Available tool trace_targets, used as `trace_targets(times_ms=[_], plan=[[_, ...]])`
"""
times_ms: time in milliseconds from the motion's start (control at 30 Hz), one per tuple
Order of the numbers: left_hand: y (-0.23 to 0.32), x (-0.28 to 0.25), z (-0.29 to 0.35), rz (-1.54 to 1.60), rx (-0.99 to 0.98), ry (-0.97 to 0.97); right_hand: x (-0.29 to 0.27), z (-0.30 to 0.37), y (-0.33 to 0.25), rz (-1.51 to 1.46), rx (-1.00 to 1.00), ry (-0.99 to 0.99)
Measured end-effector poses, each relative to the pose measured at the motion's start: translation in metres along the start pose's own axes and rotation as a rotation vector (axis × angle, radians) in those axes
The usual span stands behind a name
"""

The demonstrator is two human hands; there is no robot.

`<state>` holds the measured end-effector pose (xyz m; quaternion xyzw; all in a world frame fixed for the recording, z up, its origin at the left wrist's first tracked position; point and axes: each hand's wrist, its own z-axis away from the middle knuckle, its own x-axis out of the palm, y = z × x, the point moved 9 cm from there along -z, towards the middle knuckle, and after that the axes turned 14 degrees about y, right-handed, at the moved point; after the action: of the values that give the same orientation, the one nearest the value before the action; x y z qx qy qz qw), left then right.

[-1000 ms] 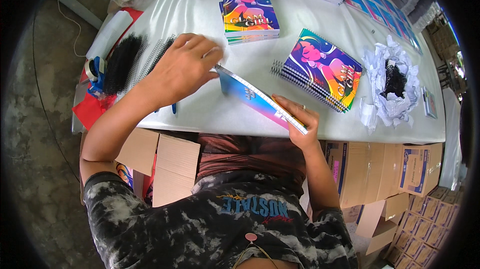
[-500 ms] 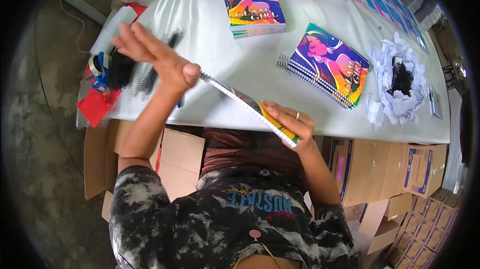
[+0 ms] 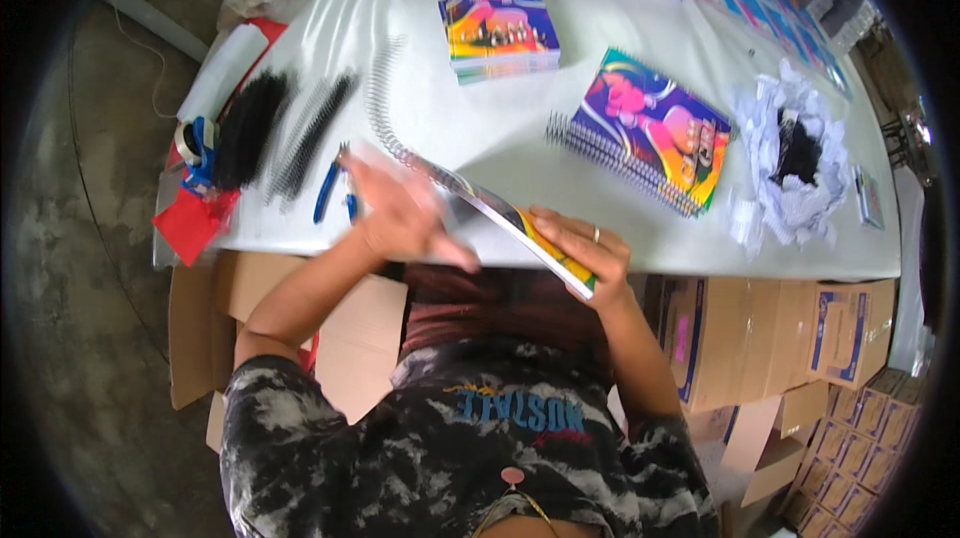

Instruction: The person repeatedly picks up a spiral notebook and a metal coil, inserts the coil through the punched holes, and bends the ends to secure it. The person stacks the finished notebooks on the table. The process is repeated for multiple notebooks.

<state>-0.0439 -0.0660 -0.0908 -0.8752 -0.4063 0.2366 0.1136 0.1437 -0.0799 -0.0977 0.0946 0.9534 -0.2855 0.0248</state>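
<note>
One grip, my right one [image 3: 585, 253], is closed on the right end of a colourful notebook [image 3: 525, 233], fingers laid over its cover, a ring on one of them. I hold this notebook edge-on and slanting, above the near edge of the white-covered bench [image 3: 600, 28]. My left grip [image 3: 405, 221], blurred, has its fingers spread beside the notebook's left end; I cannot tell whether it touches anything. From that same end a wire coil [image 3: 378, 103] sticks out and curves away from me. Left of the notebook lie a blue-handled tool [image 3: 326, 193], then dark coils [image 3: 318, 133] and a blue tape dispenser [image 3: 200, 153]. Beyond the notebook stands a small stack of books [image 3: 500, 28]. Right of the notebook are a pile of coil-bound books [image 3: 650, 128] and, farther off, crumpled paper [image 3: 775, 208] around a black bundle [image 3: 797, 153].
</note>
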Motion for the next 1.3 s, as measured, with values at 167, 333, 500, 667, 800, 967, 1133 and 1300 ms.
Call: trace_targets(times_ms=[167,333,500,667,800,967,1133,1300], plan=[[-0.006,0.012,0.026,0.28,-0.355,0.035,0.009,0.0,-0.006,-0.046,0.016,0.0],[-0.004,-0.016,-0.033,0.114,0.073,0.275,0.006,0.005,-0.006,-0.03,0.022,0.001],[0.036,0.02,0.024,0.342,-0.231,-0.023,0.009,0.002,-0.002,-0.044,0.069,0.017],[-0.038,0.002,0.056,0.023,-0.209,0.23,0.018,-0.003,-0.011,-0.091,0.061,-0.069],[0.042,0.023,0.011,0.427,-0.352,0.04,0.01,0.0,-0.003,-0.024,0.12,0.042],[-0.009,0.018,-0.052,0.23,-0.43,-0.194,0.017,0.009,0.016,-0.2,0.525,0.111],[-0.028,0.053,-0.091,0.153,-0.535,-0.557,0.021,0.012,0.029,-0.191,0.561,0.008],[0.007,0.03,-0.041,0.258,-0.387,0.101,0.021,0.002,0.014,-0.057,0.331,-0.003]])
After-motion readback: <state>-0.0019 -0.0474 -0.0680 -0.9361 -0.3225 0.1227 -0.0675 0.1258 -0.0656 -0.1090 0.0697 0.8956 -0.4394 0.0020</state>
